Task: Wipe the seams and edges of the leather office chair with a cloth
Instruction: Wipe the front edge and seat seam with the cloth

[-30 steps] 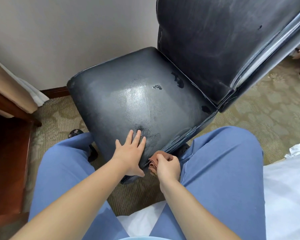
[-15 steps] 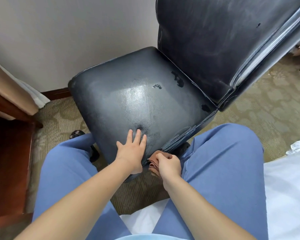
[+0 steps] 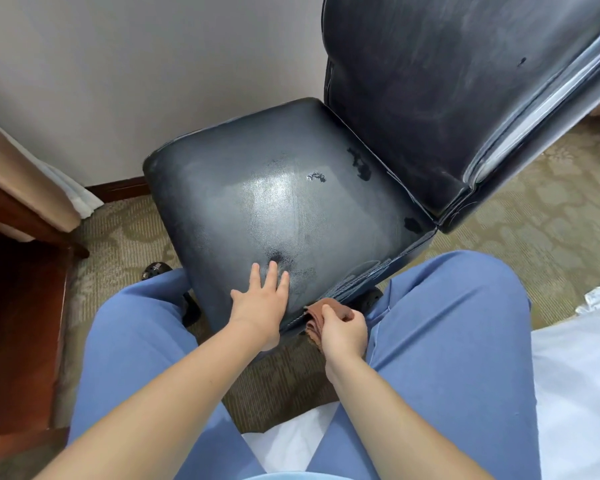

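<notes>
A dark leather office chair (image 3: 291, 188) stands between my knees, its worn seat facing me and its backrest (image 3: 447, 81) rising at the upper right. My left hand (image 3: 262, 303) lies flat on the seat's near corner with its fingers straight. My right hand (image 3: 343, 332) grips a folded brown cloth (image 3: 321, 315) and holds it against the stitched seam at the seat's near edge. Most of the cloth is hidden under that hand.
My legs in blue trousers flank the chair. A wooden desk (image 3: 18, 306) stands at the left, a white bed sheet (image 3: 575, 393) at the right. Patterned carpet (image 3: 534, 230) covers the floor. A chair caster (image 3: 155, 270) shows by my left knee.
The view has shifted slightly. My right hand with the cloth has stayed at the near seam with only a small movement; my left hand remains flat on the seat.
</notes>
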